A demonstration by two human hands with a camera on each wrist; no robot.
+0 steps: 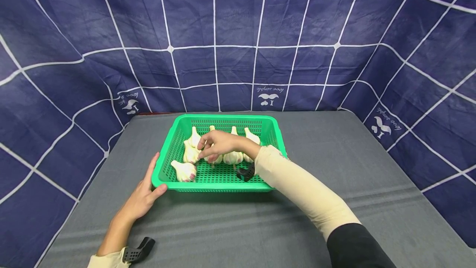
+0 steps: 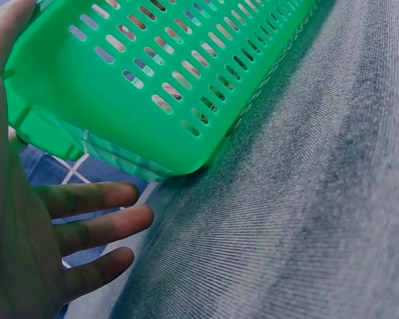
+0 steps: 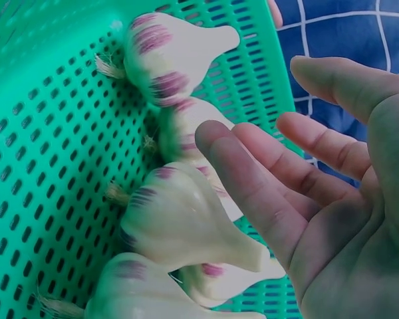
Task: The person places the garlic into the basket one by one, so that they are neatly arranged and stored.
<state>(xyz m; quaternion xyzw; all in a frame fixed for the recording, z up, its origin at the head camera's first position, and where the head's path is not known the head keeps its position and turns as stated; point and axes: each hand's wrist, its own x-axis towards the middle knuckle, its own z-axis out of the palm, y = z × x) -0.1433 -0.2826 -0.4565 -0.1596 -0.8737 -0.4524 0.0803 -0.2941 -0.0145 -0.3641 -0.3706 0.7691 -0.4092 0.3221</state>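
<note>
A green plastic basket [image 1: 219, 188] with slotted walls stands on the grey-covered table and holds several garlic bulbs [image 1: 184, 172] with pale stems and purple streaks. At its near left corner, my left hand [image 1: 143, 195] rests with the thumb on the front rim and a finger along the left side. Three straight fingers [image 2: 100, 229] stand free of the basket in the left wrist view. Over the bulbs in the middle hovers my right hand [image 1: 221, 143], its fingers loosely spread. In the right wrist view, nothing sits between those fingers and a garlic bulb [image 3: 176, 216] lies beside them.
The grey cloth [image 1: 334, 152] covers the table around the basket. Behind and at both sides hangs a blue curtain [image 1: 238, 65] with white grid lines. Each wrist carries a black strap-on device [image 1: 138, 252].
</note>
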